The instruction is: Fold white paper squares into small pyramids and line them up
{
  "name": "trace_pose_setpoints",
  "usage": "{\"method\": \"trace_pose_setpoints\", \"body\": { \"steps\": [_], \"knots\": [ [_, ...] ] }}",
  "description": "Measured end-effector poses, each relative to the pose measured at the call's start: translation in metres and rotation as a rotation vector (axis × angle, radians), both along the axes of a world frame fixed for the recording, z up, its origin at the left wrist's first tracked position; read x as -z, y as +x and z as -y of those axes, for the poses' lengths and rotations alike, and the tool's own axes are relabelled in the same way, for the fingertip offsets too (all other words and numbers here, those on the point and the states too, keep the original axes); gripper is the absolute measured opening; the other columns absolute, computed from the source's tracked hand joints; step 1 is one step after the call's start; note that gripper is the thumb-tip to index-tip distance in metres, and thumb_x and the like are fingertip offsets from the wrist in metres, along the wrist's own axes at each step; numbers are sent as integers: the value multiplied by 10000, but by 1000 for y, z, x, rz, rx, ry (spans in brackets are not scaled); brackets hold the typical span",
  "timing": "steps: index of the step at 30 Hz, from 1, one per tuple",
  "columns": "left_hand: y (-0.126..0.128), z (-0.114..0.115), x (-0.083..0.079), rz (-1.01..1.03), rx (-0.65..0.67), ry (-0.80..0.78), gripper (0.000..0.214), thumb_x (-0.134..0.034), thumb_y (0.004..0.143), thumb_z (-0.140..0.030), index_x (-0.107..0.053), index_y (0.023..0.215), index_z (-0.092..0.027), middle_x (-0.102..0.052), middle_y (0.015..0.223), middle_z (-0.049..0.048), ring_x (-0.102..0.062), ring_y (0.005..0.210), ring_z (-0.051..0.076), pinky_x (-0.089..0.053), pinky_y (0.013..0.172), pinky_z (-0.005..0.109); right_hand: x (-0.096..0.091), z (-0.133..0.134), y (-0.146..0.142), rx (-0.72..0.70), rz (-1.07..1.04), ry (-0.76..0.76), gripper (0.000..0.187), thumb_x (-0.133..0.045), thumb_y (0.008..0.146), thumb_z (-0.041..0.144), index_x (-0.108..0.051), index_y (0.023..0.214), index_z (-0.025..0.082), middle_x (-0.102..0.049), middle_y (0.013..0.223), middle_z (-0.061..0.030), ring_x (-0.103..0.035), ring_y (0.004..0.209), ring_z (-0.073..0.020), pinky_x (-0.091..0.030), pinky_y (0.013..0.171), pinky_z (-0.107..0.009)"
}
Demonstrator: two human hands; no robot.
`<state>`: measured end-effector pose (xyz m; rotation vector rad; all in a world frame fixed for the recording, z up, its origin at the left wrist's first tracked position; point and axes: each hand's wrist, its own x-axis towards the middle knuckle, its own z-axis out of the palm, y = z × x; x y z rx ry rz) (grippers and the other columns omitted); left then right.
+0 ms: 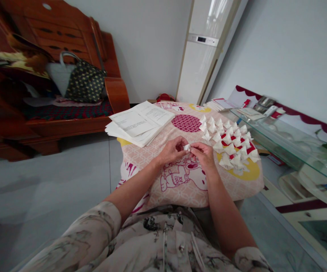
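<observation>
Between my two hands, above the patterned cloth (149,162), is a small piece of folded white paper (186,147). My left hand (172,150) pinches its left side with thumb and fingers. On the other side, the fingertips of my right hand (203,154) close on the same piece. Several folded white paper pieces (229,139) with pointed corners stand in rows on the cloth to the right of my hands. A stack of printed paper sheets (141,122) lies to the left, beyond my left hand.
A glass-topped stand (290,139) with small items on it runs along the right. At the far left is a wooden bench (78,124) with a dark patterned bag (85,81). A tall white cabinet unit (200,53) stands against the back wall.
</observation>
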<state>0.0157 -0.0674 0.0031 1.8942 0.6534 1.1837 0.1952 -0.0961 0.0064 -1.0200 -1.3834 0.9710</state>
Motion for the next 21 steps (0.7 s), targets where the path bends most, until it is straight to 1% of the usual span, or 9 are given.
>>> {"method": "trace_pose_setpoints", "body": {
  "steps": [3,5,9,13,21],
  "knots": [
    [-1,-2,3,32,17,-10,353,-697,826,-444,-555,971,-155,-595,762,-9,-533,612,95,-420,584,226,0,0,0,-9,-2,-4,175,-715,751,351,-710,807,186,-651,531,17,-564,425,-123,-402,387,-214],
    [-2,-3,4,44,10,4,340,-693,829,-436,-551,967,-160,-597,757,-11,-538,615,95,-421,588,224,0,0,1,-23,-6,-5,173,-706,762,356,-694,796,187,-663,538,12,-574,426,-126,-421,398,-217],
    [-1,-2,4,12,-1,28,285,-657,853,-426,-583,884,-152,-596,692,-11,-534,604,99,-412,588,223,-2,2,1,-33,7,2,194,-732,760,375,-697,802,189,-671,550,11,-600,452,-135,-451,420,-223],
    [0,1,1,-30,-12,39,283,-636,865,-423,-613,831,-143,-601,667,-4,-539,607,105,-422,595,226,-4,4,0,-24,27,-9,215,-769,736,389,-690,769,193,-655,528,20,-580,435,-126,-453,424,-222],
    [-1,1,2,-48,-57,83,224,-625,857,-362,-621,807,-143,-612,670,0,-544,612,108,-426,606,228,-4,4,-1,20,102,-18,253,-755,720,427,-638,706,203,-623,517,23,-562,433,-132,-456,433,-238]
  ]
}}
